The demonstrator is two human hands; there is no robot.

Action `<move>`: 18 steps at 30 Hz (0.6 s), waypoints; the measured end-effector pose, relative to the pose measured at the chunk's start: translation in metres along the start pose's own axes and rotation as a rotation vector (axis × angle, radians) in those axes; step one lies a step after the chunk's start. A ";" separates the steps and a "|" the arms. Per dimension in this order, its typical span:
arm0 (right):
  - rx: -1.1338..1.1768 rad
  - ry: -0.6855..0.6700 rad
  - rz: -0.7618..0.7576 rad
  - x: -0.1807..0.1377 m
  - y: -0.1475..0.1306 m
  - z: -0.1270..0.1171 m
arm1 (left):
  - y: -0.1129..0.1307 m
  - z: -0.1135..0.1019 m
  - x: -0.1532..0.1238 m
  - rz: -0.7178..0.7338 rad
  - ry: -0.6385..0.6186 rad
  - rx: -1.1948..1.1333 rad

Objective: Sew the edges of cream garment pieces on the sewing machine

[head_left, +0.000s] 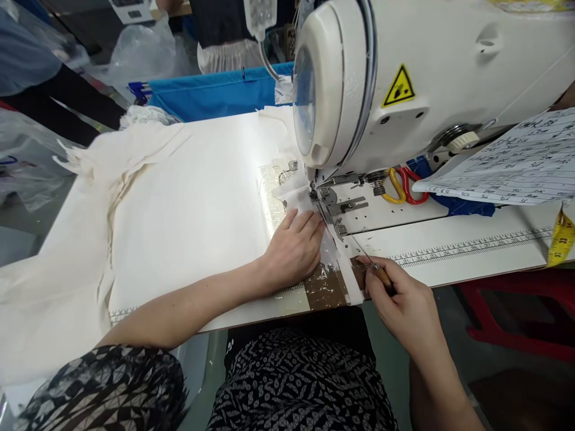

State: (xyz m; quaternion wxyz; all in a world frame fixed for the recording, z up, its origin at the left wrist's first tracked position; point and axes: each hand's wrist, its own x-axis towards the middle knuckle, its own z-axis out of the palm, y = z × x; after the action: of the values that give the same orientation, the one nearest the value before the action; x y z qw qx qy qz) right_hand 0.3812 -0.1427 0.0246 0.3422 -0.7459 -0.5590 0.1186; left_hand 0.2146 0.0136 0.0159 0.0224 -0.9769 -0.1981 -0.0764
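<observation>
My left hand [294,248] lies flat, fingers extended, on a piece of pale fabric [296,197] just left of the presser foot. A narrow pale strip [348,272] runs from the foot toward the table's front edge. In my right hand [402,293] is an awl [381,274] with a wooden handle, its thin metal shaft pointing up and left toward the foot. Above both hands stands the white sewing machine [431,66]; its needle area [314,190] is partly hidden by the machine head.
Pale cloth [58,299] hangs over the table's left end. Red and yellow scissors [404,185] lie under the machine arm, beside a handwritten sheet [507,161]. A yellow tape measure [561,239] hangs at the right. A blue cloth bin [211,93] and other people stand beyond.
</observation>
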 end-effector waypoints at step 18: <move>0.047 0.001 0.087 -0.001 0.002 0.000 | 0.002 0.008 -0.003 0.026 0.073 -0.023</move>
State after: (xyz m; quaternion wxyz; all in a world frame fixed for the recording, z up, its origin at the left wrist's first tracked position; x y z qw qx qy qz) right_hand 0.3823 -0.1439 0.0226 0.3542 -0.7613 -0.5231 0.1461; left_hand 0.2137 0.0113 0.0071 0.0195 -0.9761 -0.1838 -0.1140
